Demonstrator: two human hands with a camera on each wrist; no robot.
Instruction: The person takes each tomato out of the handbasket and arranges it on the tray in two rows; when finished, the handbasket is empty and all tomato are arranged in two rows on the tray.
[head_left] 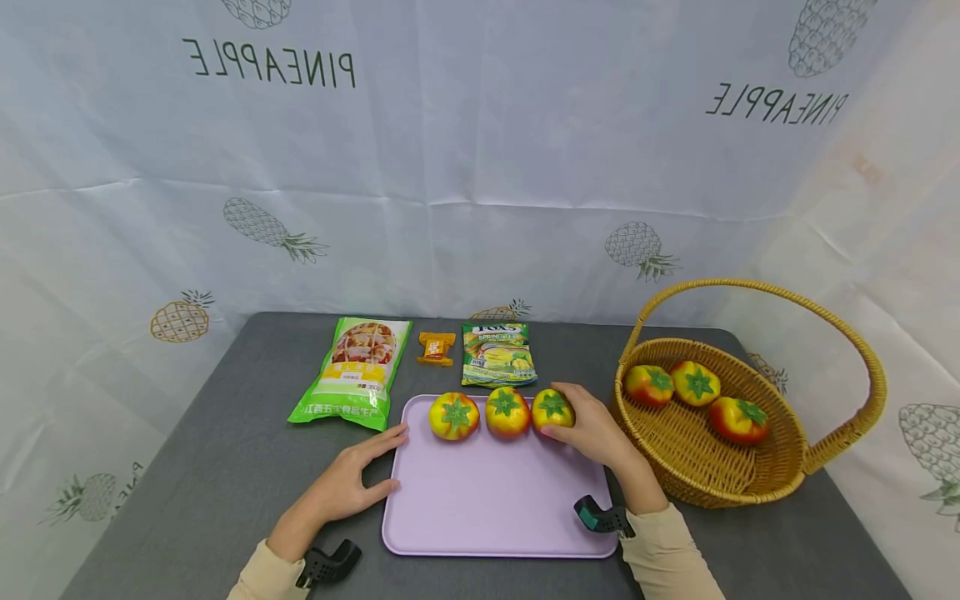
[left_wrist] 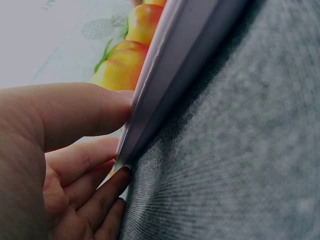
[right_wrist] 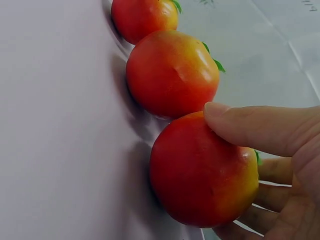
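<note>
On the lilac tray (head_left: 495,508), three red-and-yellow tomatoes with green leafy tops stand in a row along the far edge. My right hand (head_left: 596,429) holds the rightmost tomato (right_wrist: 202,172) between thumb and fingers; it sits right beside the middle tomato (head_left: 507,412). The left tomato (head_left: 453,417) stands slightly apart. With thumb and fingers spread, my left hand (head_left: 348,479) touches the tray's left rim. In the left wrist view the thumb (left_wrist: 90,110) rests against that rim.
A wicker basket (head_left: 686,487) with a tall handle stands at the right, holding three more tomatoes. Behind the tray lie a green food bag (head_left: 356,371), a small orange packet (head_left: 436,348) and a green-yellow candy bag (head_left: 498,356). A pineapple-print cloth (head_left: 480,167) hangs behind the grey table.
</note>
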